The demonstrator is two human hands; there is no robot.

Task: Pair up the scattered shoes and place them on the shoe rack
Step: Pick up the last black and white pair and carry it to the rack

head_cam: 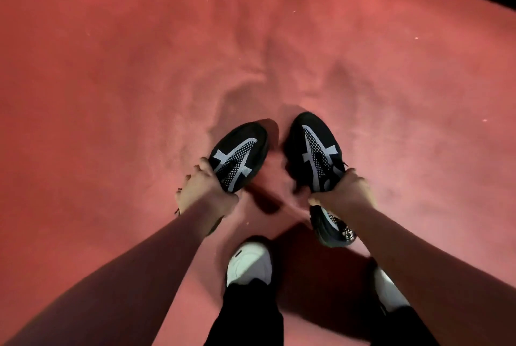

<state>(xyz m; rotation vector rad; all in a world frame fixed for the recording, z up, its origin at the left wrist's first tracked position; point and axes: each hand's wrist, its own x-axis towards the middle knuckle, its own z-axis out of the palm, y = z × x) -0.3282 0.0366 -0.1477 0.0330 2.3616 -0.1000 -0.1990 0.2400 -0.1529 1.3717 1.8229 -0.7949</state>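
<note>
While both arms reach down over the red carpet (139, 66), each hand carries one black knit sneaker of a matched pair.

Left hand (202, 192): grip clenched on the heel end of the left black sneaker (240, 156), toe pointing away and tilted to the right. Right hand (344, 190): grip grasping the right black sneaker (312, 147) at its collar, toe pointing away; its heel (patterned, partly hidden by the forearm) shows below the wrist. Both sneakers bear grey stripe markings over a dotted mesh panel and sit side by side, near each other but apart, above the carpet; whether either sole touches it cannot be told. Lower frame: the person's own white shoes (248, 262) and black trouser legs (251, 315). Carpet pile shows scuffed swirls.
</note>
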